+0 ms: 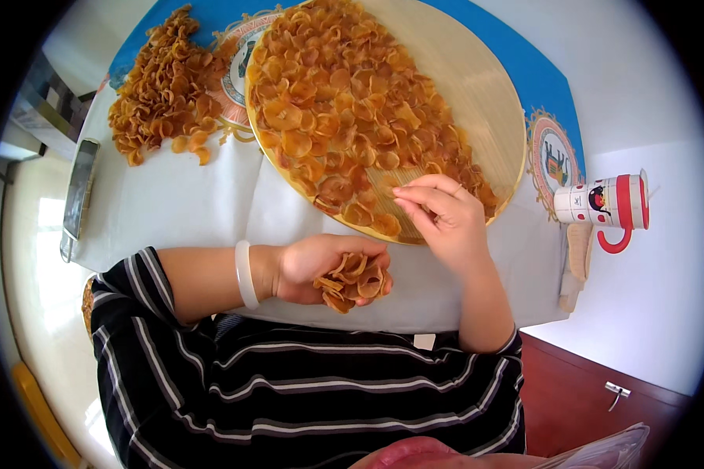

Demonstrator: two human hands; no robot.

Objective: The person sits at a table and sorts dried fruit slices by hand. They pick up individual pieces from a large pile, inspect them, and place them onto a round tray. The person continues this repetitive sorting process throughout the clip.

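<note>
My left hand (309,266) is curled palm-up around a small pile of dried orange-brown slices (350,285), just in front of the table's near edge. Over the near part of a round bamboo tray (477,82), my right hand (450,219) has its thumb and fingertips pinched together. Whether something thin is between them I cannot make out. Many curled, translucent slices (344,102) lie spread across the tray's left and middle. A heap of the same slices (160,94) is piled on the table left of the tray.
A phone (80,189) stands at the table's left edge. At the right edge is a white and red cup (602,202) with a red handle, next to a pale wooden object (577,254). A grey and blue cloth (211,195) covers the table. A red-brown cabinet (571,391) is at lower right.
</note>
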